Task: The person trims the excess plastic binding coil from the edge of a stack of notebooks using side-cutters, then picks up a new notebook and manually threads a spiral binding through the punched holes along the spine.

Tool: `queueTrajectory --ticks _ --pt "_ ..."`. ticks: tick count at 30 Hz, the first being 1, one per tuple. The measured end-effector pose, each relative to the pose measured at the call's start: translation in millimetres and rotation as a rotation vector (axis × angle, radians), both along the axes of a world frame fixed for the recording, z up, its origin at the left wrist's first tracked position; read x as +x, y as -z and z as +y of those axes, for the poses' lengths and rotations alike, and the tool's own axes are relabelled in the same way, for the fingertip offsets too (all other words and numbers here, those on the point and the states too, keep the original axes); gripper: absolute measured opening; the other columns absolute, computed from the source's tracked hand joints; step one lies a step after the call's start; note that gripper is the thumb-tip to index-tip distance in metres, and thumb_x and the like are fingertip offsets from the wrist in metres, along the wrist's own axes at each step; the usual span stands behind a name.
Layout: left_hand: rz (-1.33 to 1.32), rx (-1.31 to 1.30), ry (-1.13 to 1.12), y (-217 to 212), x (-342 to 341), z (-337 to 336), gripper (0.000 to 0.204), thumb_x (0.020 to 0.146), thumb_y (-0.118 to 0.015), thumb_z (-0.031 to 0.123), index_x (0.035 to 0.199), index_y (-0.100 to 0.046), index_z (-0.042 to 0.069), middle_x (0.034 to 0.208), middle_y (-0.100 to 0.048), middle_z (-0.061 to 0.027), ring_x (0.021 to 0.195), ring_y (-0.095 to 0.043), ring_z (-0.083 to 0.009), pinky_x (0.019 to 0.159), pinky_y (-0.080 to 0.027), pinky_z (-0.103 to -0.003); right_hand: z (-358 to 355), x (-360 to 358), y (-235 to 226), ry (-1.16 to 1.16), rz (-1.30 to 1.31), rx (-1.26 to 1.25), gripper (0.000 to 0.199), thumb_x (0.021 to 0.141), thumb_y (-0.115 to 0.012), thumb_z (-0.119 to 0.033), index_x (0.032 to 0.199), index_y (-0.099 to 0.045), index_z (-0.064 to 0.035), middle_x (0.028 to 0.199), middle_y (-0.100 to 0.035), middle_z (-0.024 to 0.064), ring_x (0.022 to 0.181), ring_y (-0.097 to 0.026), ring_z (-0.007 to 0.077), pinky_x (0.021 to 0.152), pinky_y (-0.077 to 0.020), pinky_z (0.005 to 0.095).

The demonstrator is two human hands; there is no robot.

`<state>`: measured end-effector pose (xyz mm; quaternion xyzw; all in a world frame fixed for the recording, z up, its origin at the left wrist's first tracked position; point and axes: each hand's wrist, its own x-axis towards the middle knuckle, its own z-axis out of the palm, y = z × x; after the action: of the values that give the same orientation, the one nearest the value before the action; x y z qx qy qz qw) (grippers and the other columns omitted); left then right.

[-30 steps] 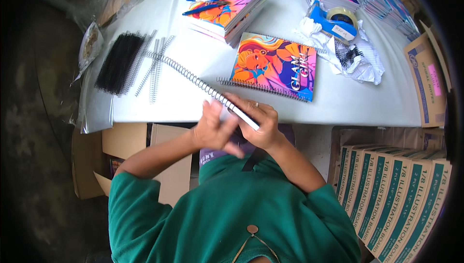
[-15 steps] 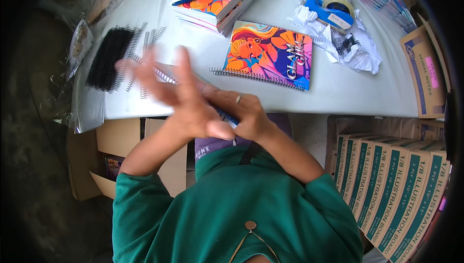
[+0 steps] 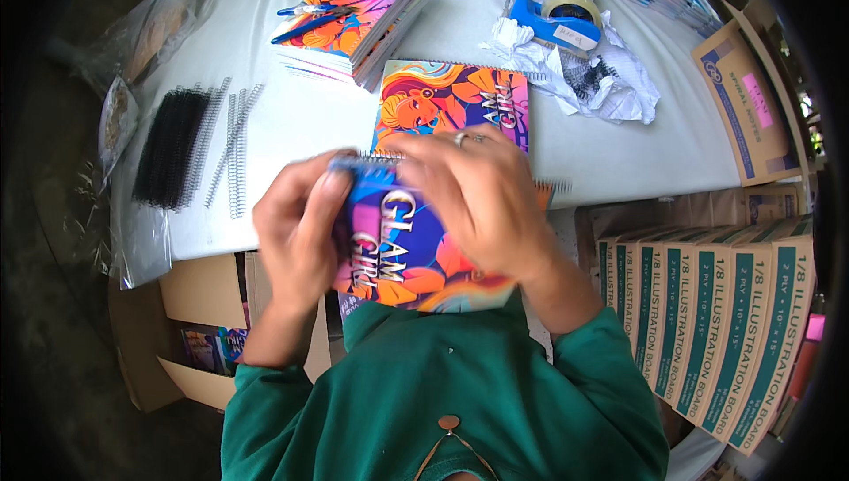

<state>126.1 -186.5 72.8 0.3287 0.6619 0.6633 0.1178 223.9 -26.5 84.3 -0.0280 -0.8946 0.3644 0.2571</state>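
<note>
A spiral notebook (image 3: 416, 242) with a purple and orange cover is held in front of my waist, its coil along the top edge. My left hand (image 3: 301, 225) grips its left side, thumb pressed on the cover by the coil. My right hand (image 3: 486, 198), somewhat blurred, curls its fingers over the top right of the cover beside the coil; the fingertips are partly smeared. Just beyond my hands, another spiral notebook (image 3: 442, 101) lies on the table, partly covered by my right hand. Coil ends stick out past its edges.
Black plastic coils (image 3: 172, 145) lie bunched at the left, with loose coils (image 3: 236, 149) alongside. Cutting pliers and a blue pen (image 3: 305, 26) rest on a notebook stack (image 3: 380, 34). A blue tape dispenser (image 3: 553, 26) sits on crumpled paper. Cartons (image 3: 707, 322) stand at the lower right.
My left hand, spread in the air before, now grips the notebook. The notebook has turned from mostly hidden under my hands to cover facing up. The view has shifted slightly.
</note>
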Motion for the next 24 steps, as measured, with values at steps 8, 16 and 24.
queueTrajectory --ticks 8,16,24 --pt "-0.425 0.078 0.398 15.3 -32.3 32.2 0.015 0.078 -0.068 0.006 0.091 -0.064 0.0 0.083 -0.061 -0.0032 0.078 -0.056 -0.0083 0.074 -0.045 -0.023 13.0 -4.8 33.3 -0.028 0.002 -0.746 0.015 0.073 -0.069 0.005 0.082 -0.057 0.0013 0.078 -0.065 0.0071 0.072 -0.062 0.0107 0.067 -0.0502 0.0253" --pt "-0.361 -0.031 0.474 14.6 -47.2 42.5 0.016 0.075 -0.071 0.01 0.083 -0.06 0.002 0.079 -0.058 -0.0008 0.075 -0.052 -0.0073 0.071 -0.041 -0.022 16.9 -1.9 19.5 0.054 0.028 -0.477 0.016 0.069 -0.072 0.005 0.08 -0.061 0.0002 0.075 -0.062 0.0058 0.07 -0.06 0.0109 0.064 -0.0474 0.0248" --pt "0.186 -0.067 -0.15 70.9 -72.0 96.4 0.033 0.089 -0.059 0.02 0.115 -0.055 0.0 0.085 -0.061 -0.0081 0.061 -0.055 -0.012 0.057 -0.047 -0.025 80.5 2.1 44.3 0.521 0.163 0.255 0.046 0.081 -0.065 -0.029 0.121 -0.055 -0.0074 0.124 -0.049 0.0205 0.118 -0.043 0.0336 0.096 -0.0329 0.0454"
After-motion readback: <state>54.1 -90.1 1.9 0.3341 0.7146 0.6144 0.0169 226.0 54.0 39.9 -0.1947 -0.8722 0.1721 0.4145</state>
